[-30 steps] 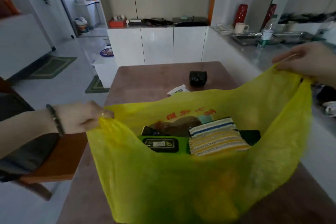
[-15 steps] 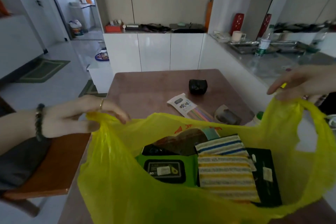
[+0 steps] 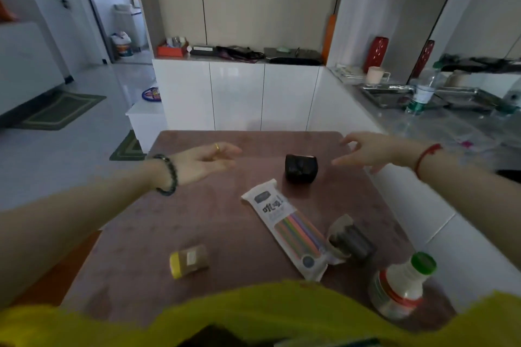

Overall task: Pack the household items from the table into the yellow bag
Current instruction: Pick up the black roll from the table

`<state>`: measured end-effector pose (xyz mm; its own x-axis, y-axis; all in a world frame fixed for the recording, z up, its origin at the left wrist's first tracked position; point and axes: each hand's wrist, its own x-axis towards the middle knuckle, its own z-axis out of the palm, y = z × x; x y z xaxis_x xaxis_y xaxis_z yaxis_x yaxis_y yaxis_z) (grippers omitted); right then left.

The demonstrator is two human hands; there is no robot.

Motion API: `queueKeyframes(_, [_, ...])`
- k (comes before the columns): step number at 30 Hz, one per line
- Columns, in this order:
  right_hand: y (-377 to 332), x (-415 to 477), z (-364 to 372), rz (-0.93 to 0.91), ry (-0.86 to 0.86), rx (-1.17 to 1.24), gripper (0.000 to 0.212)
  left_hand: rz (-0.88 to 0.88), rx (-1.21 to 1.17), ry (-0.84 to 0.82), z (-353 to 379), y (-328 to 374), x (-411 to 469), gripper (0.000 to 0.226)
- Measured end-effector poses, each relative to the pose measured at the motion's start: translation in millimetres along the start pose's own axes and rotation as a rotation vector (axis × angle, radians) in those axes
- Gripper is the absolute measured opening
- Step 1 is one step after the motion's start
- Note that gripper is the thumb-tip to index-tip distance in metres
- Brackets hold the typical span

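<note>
The yellow bag (image 3: 253,310) lies low along the bottom edge, its inside mostly out of sight. On the brown table (image 3: 158,220) sit a black roll (image 3: 300,168), a white pack of coloured straws (image 3: 284,227), a dark grey roll pack (image 3: 351,239), a small jar with a yellow lid (image 3: 188,260) lying on its side, and a white bottle with a green cap (image 3: 400,286). My left hand (image 3: 207,160) hovers empty, left of the black roll. My right hand (image 3: 363,151) hovers empty to its right, fingers loosely spread.
White cabinets (image 3: 236,93) stand behind the table. A grey counter (image 3: 451,127) on the right carries a metal tray, a cup and a water bottle. An orange chair seat (image 3: 56,273) sits at the table's left edge.
Both hands have let go of the bag's handles and moved forward over the table toward the black roll. The bag has dropped to the near edge of the view.
</note>
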<state>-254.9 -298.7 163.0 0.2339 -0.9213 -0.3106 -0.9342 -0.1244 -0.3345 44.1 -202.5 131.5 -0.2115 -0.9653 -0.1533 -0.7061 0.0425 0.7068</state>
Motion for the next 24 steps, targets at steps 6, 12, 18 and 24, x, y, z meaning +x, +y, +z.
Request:
queueKeyframes(6, [16.7, 137.3, 54.6, 0.049, -0.089, 0.12, 0.09, -0.157, 0.021, 0.012, 37.1, -29.1, 122.2, 0.042])
queueKeyframes(12, [28.6, 243.2, 127.9, 0.228, 0.038, 0.298, 0.11, -0.262, -0.193, 0.013, 80.7, -76.2, 214.7, 0.049])
queueKeyframes(18, [23.4, 277.5, 167.4, 0.288, 0.23, 0.357, 0.099, -0.375, -0.43, -0.007, 116.5, -99.1, 239.4, 0.05])
queueKeyframes(24, [19.3, 230.3, 139.4, 0.068, 0.254, 0.386, 0.087, -0.372, -0.454, -0.01, 100.5, -80.6, 206.1, 0.061])
